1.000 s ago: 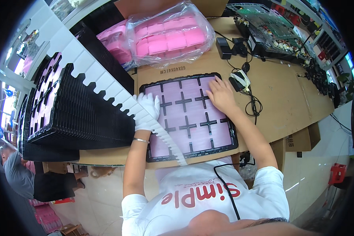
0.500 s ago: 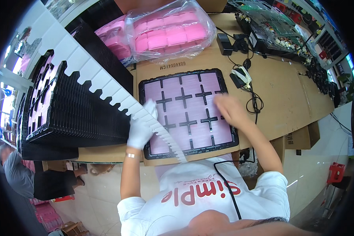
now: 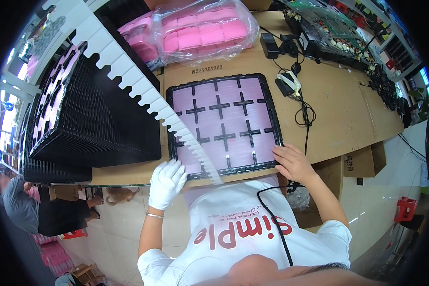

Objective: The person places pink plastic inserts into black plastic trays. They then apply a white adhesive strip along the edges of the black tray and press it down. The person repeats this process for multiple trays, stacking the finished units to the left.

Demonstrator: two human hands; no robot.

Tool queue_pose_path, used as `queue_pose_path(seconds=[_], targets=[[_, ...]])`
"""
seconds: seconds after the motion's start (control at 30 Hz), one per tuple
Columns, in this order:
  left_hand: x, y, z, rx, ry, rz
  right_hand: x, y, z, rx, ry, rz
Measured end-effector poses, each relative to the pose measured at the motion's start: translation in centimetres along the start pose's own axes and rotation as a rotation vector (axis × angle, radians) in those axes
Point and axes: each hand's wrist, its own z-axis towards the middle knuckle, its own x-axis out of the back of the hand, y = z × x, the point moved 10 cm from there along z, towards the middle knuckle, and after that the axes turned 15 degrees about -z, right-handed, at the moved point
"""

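Black tray (image 3: 270,125) with pink sheets (image 3: 224,121)

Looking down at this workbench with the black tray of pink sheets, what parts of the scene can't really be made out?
- Head view: the near left corner of the black tray is hidden by the white notched strip.
- The left hand wears a white glove; its fingertips by the tray edge cannot be told apart.
- The right hand covers the tray's near right corner.
- The circuit boards at the far edge are too small and bent by the lens to tell.

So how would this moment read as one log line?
left hand: gloved, at tray's near edge | right hand: bare, on tray corner | black tray: flat, pink sheets inside
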Motion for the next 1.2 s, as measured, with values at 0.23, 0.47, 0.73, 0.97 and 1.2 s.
queue_pose_path(seconds=[0.23,0.47,0.73,0.97,1.2], targets=[[1.4,-2.2,-1.3,0.492,0.274,-0.171,-0.6,2.4,-1.6,-0.182,0.154,0.281],[-2.9,-9.7,-5.7,1.138,0.265,-0.768,0.6,0.0,2.8,-0.403,0.261,-0.086],[-2.4,-8.5,-4.1,0.986,0.319,-0.67,-1.7,-4.3,12.1,0.138,0.277,0.082],[-2.1,-8.0,-4.4,0.941,0.361,-0.59,-2.9,-4.9,13.3,0.164,0.261,-0.017],[-1.8,-7.7,-3.9,0.922,0.352,-0.584,-2.6,-5.0,13.5,0.17,0.292,-0.044]])
